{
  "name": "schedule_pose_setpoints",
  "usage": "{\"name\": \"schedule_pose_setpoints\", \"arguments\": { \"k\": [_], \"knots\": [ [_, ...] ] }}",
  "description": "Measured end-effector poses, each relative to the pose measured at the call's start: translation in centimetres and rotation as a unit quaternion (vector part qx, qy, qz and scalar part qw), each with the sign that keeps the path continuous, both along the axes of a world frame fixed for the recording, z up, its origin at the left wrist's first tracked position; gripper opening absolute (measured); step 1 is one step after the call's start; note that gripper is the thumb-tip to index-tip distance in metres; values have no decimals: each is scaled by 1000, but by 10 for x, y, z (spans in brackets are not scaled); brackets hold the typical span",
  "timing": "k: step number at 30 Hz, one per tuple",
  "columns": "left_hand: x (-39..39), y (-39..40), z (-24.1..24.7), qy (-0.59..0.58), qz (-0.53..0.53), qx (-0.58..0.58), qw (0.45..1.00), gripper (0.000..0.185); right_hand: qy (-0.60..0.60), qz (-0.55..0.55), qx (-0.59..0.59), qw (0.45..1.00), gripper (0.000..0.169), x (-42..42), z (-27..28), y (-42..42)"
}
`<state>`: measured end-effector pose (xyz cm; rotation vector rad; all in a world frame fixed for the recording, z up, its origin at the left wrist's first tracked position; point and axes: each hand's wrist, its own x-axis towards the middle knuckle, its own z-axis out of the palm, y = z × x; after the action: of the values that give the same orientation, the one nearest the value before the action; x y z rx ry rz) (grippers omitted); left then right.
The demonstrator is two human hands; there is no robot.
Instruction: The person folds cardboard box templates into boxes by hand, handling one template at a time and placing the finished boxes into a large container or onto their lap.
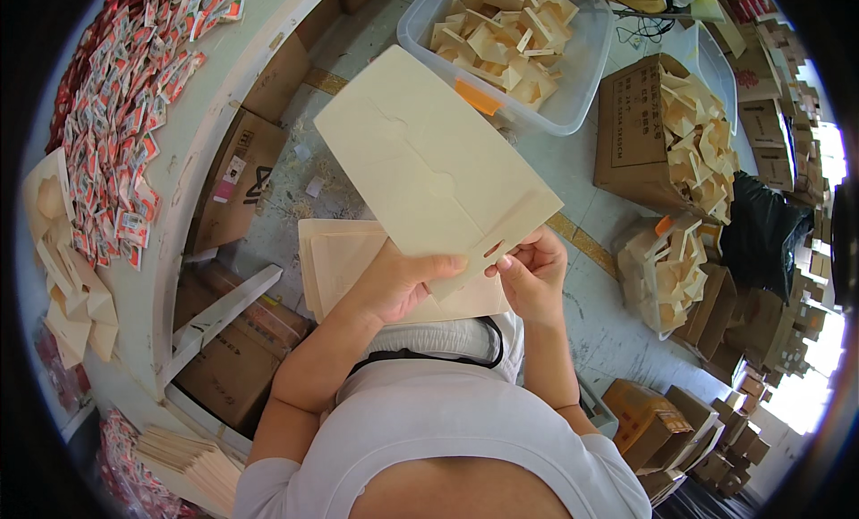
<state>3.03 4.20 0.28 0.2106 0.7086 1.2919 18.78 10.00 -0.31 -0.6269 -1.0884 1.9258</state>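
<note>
A flat cream paperboard box blank (429,163) with a slot and fold lines is held up at a tilt in front of me. My left hand (409,277) grips its lower left edge, thumb on top and fingers underneath. My right hand (533,274) is at the lower right corner beside the small slot, thumb and fingertips pinched together at its edge; whether they grip the board is hard to tell. Beneath, a stack of similar cream blanks (342,250) lies across my lap, partly hidden by the raised one and my left hand.
A worktable (181,150) on the left bears a heap of small red and white packets (121,136). Ahead stands a plastic tub (584,109) of folded cream pieces. To the right are a cardboard carton (627,130) and a clear container (644,297) with similar pieces.
</note>
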Motion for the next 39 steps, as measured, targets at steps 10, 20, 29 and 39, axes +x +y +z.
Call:
{"name": "schedule_pose_setpoints", "arguments": {
  "k": [10,20,29,39],
  "knots": [
    [3,0,0,33,22,6,999,40,-44,-17,33,998,17,3,-4,0],
    [11,4,5,183,-5,9,983,42,-92,-145,-49,984,26,-4,8,8],
    [41,-12,-27,335,-12,56,941,42,-113,-255,-155,948,23,-30,-18,20],
    [-69,-22,-4,-197,35,200,959,67,-168,-155,-25,973,23,43,-2,76]
  ]
}}
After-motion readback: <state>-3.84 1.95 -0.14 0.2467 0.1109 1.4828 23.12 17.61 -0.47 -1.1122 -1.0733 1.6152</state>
